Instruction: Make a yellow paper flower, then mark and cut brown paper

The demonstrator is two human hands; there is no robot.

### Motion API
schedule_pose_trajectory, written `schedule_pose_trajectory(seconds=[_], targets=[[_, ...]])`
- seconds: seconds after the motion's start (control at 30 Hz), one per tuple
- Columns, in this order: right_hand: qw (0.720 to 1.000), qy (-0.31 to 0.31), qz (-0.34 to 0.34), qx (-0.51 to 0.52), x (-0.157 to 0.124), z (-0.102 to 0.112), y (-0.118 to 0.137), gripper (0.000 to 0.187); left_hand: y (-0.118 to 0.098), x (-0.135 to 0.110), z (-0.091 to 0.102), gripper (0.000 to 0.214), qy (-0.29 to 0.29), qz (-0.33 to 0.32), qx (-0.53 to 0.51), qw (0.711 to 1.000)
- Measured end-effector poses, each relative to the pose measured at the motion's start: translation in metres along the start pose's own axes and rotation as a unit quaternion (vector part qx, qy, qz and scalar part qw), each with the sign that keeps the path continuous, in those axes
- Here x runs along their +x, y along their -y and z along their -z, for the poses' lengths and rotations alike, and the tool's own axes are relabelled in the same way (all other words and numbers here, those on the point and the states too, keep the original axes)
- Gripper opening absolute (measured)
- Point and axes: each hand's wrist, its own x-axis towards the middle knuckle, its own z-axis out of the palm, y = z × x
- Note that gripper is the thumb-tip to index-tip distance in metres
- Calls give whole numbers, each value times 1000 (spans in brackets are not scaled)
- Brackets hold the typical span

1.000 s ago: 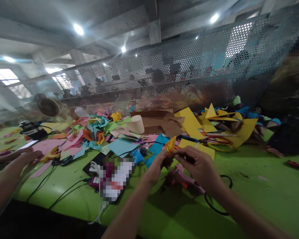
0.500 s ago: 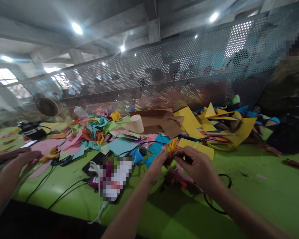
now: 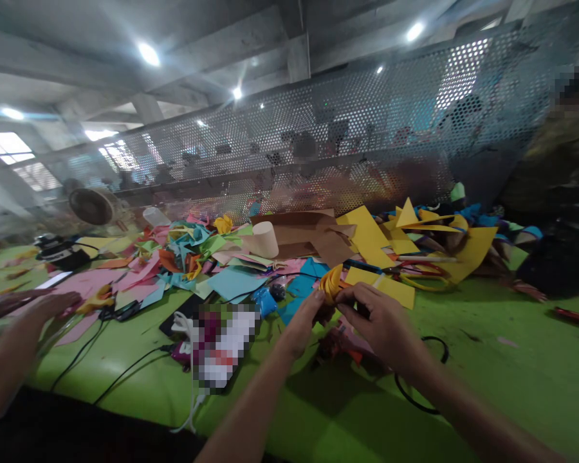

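Yellow piece (image 3: 330, 285) shifted; left hand (image 3: 307, 316) grips it; right hand (image 3: 377, 316): hold hidden, can't tell.

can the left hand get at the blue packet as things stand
Likely yes: the blue packet lies close by with nothing tall between, though the left hand holds the yellow piece.

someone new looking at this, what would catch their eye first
Probably the heap of coloured paper along the back of the green table, with bright yellow sheets towards its right. Next, likely, the folded yellow piece held up near the middle, between the left hand and the right hand. Behind it all, a grey perforated screen slants across the view.
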Motion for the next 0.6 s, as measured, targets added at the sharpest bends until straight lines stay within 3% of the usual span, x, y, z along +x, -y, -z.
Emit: schedule_pose_trajectory(seconds=[0.6], targets=[[998,-1,29,-58,1,1,1,12,0,1,-1,48,10,12,-19,1000]])
